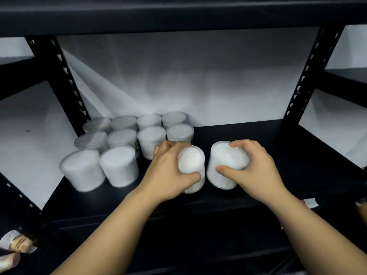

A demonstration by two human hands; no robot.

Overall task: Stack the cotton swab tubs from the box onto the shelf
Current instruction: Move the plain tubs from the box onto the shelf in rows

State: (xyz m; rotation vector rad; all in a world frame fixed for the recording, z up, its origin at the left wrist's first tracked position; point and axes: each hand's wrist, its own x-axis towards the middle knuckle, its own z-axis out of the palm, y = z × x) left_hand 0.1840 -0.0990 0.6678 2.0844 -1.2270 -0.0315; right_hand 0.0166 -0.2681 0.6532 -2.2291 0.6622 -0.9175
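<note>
Two round clear tubs of white cotton swabs are in my hands above the black shelf board (268,147). My left hand (168,169) grips the left tub (191,161) from its left side, thumb across the front. My right hand (256,167) holds the right tub (226,157) from its right side. Both tubs sit near the shelf's front middle, close to each other but apart. Several more tubs (119,165) stand in rows on the left half of the shelf, reaching back to the white wall. The box is not in view.
Black perforated uprights stand at the left (59,80) and right (309,76) of the bay, with a shelf board overhead (178,14). The right half of the shelf board is bare. Some packaged items (15,243) show at the lower left corner.
</note>
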